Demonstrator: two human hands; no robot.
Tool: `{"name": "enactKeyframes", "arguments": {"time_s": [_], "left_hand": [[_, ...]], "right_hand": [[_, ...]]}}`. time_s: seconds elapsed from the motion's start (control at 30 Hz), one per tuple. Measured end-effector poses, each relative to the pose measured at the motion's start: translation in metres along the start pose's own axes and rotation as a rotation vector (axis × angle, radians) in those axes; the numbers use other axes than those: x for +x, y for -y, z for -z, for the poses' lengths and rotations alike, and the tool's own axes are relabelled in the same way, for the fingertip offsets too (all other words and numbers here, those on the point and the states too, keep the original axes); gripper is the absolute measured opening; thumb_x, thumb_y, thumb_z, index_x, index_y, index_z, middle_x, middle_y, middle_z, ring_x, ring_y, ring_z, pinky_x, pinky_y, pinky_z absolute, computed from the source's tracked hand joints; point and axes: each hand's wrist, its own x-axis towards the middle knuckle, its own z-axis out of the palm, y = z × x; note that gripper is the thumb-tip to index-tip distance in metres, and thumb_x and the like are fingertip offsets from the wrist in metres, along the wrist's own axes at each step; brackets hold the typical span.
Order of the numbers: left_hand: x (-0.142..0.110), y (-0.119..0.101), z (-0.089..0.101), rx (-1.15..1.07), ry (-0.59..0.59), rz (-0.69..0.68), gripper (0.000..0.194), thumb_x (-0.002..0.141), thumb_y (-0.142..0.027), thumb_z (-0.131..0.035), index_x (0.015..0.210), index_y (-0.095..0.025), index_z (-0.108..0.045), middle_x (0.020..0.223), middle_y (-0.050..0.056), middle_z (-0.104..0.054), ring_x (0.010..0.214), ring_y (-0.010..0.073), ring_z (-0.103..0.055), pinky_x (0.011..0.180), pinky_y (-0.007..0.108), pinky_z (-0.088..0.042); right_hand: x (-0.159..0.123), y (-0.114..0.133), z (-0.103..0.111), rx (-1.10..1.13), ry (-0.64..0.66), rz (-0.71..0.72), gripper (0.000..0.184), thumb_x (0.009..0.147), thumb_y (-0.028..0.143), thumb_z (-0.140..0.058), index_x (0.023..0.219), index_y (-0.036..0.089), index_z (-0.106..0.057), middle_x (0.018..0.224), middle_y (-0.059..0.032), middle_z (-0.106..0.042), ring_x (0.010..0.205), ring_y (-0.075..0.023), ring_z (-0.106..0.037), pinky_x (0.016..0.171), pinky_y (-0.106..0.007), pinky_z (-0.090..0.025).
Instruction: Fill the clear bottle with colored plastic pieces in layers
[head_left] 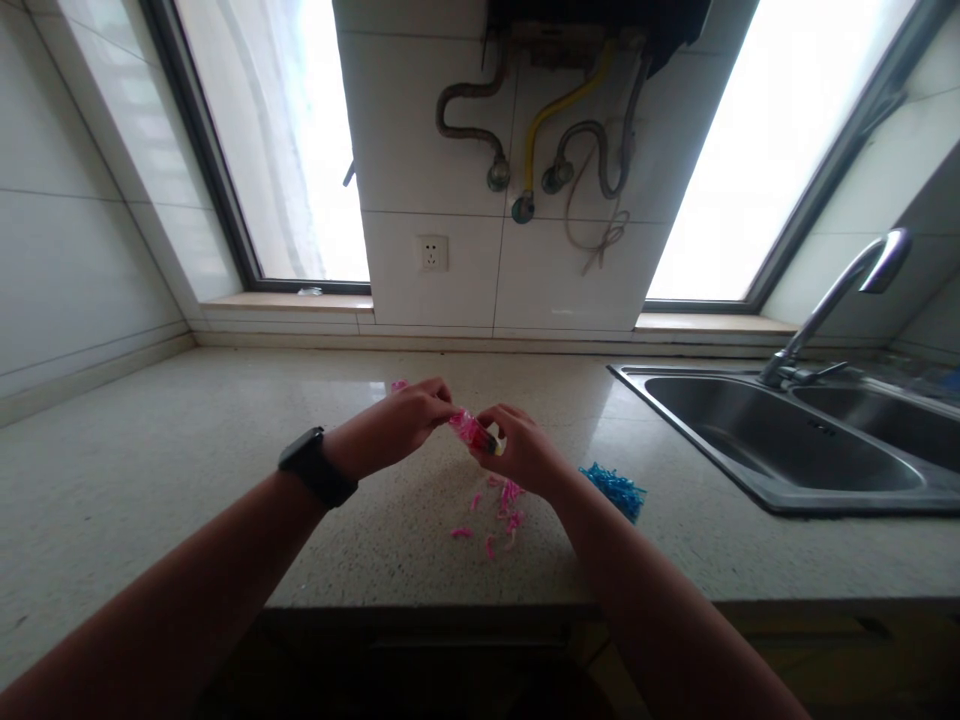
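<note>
Over the counter, my left hand (420,412) pinches one end of a small pink see-through packet (466,428). The fingers of my right hand (521,447) close round its other end, where dark and yellowish parts show; its exact kind is unclear. Below the hands lie loose short pink pieces (511,497), scattered on the counter. A pile of thin blue strands (615,490) rests by my right forearm, partly covered by it. Just behind my left hand a bit of another pink thing (399,385) peeks out.
The speckled stone counter (187,480) runs from the left wall to a steel sink (772,430) with a curved tap (840,300) at the right. On the tiled wall are a socket (433,253) and bent pipes (531,140). Windows stand on both sides.
</note>
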Motion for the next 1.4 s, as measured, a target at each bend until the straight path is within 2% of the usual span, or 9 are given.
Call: {"name": "enactKeyframes", "arguments": {"time_s": [0.2, 0.43, 0.73, 0.87, 1.03, 1.27, 1.4], "left_hand": [[0.000, 0.003, -0.001, -0.032, -0.005, -0.019, 0.029, 0.092, -0.006, -0.046, 0.098, -0.019, -0.072, 0.098, 0.006, -0.065, 0.085, 0.0142, -0.060, 0.080, 0.029, -0.045], [0.002, 0.006, 0.000, -0.064, -0.083, 0.085, 0.017, 0.087, -0.013, -0.062, 0.095, -0.021, -0.074, 0.086, 0.002, -0.072, 0.082, 0.0154, -0.063, 0.076, 0.029, -0.045], [0.002, 0.008, -0.005, -0.121, -0.143, 0.137, 0.020, 0.085, -0.013, -0.062, 0.092, -0.023, -0.077, 0.088, 0.003, -0.066, 0.079, 0.0136, -0.061, 0.073, 0.027, -0.046], [0.003, 0.007, -0.005, -0.128, -0.150, 0.128, 0.020, 0.087, -0.014, -0.061, 0.096, -0.023, -0.077, 0.089, 0.004, -0.070, 0.080, 0.0148, -0.063, 0.076, 0.029, -0.048], [0.003, 0.005, -0.005, -0.139, -0.187, 0.171, 0.023, 0.089, -0.022, -0.062, 0.108, -0.023, -0.073, 0.101, 0.006, -0.075, 0.090, 0.0183, -0.068, 0.082, 0.033, -0.051], [0.002, 0.003, -0.008, -0.157, -0.196, 0.182, 0.030, 0.086, -0.016, -0.058, 0.114, -0.020, -0.069, 0.100, 0.007, -0.074, 0.088, 0.0164, -0.069, 0.078, 0.030, -0.054], [0.002, 0.004, -0.010, -0.222, -0.224, 0.163, 0.041, 0.084, -0.016, -0.060, 0.125, -0.018, -0.062, 0.102, 0.007, -0.073, 0.087, 0.0153, -0.068, 0.082, 0.031, -0.055]], "right_hand": [[0.001, -0.003, -0.001, -0.058, -0.008, 0.022, 0.031, 0.073, 0.022, -0.071, 0.103, 0.022, -0.060, 0.099, -0.0057, -0.064, 0.092, -0.0200, -0.056, 0.083, -0.032, -0.041], [0.001, -0.003, 0.000, -0.118, 0.018, 0.037, 0.032, 0.075, 0.025, -0.070, 0.106, 0.021, -0.061, 0.099, -0.0064, -0.064, 0.094, -0.0214, -0.057, 0.085, -0.033, -0.041], [0.003, -0.001, -0.002, -0.096, 0.017, 0.015, 0.030, 0.074, 0.025, -0.072, 0.102, 0.021, -0.062, 0.098, -0.0061, -0.065, 0.094, -0.0213, -0.057, 0.084, -0.033, -0.041], [0.003, -0.001, -0.003, -0.073, 0.005, 0.009, 0.027, 0.076, 0.025, -0.071, 0.101, 0.020, -0.062, 0.097, -0.0059, -0.065, 0.093, -0.0203, -0.057, 0.084, -0.033, -0.041], [0.003, -0.001, -0.003, -0.047, -0.003, -0.002, 0.023, 0.077, 0.026, -0.070, 0.098, 0.020, -0.062, 0.097, -0.0056, -0.064, 0.091, -0.0192, -0.057, 0.083, -0.032, -0.041], [0.003, 0.000, -0.003, -0.042, -0.011, -0.019, 0.024, 0.078, 0.027, -0.070, 0.100, 0.020, -0.062, 0.096, -0.0055, -0.064, 0.089, -0.0186, -0.057, 0.082, -0.031, -0.041], [0.004, 0.001, -0.003, -0.043, -0.008, -0.040, 0.025, 0.077, 0.027, -0.070, 0.101, 0.021, -0.064, 0.095, -0.0049, -0.064, 0.084, -0.0172, -0.055, 0.077, -0.029, -0.040]]}}
